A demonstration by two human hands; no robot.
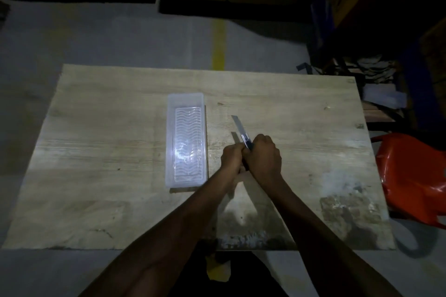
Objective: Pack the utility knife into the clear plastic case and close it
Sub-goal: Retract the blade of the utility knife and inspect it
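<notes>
The utility knife is held over the middle of the wooden table, its long silver blade extended and pointing away and to the left. Both hands grip its dark handle: my right hand wraps the upper part, my left hand holds the lower part from the left. Most of the handle is hidden by the fingers. The clear plastic case lies lengthwise on the table just left of my hands, with a wavy ribbed surface showing through. Whether its lid is on I cannot tell.
An orange plastic chair stands at the table's right edge. Dark clutter and wooden pieces sit past the far right corner. A yellow floor line runs beyond the table's far edge. The scene is dim.
</notes>
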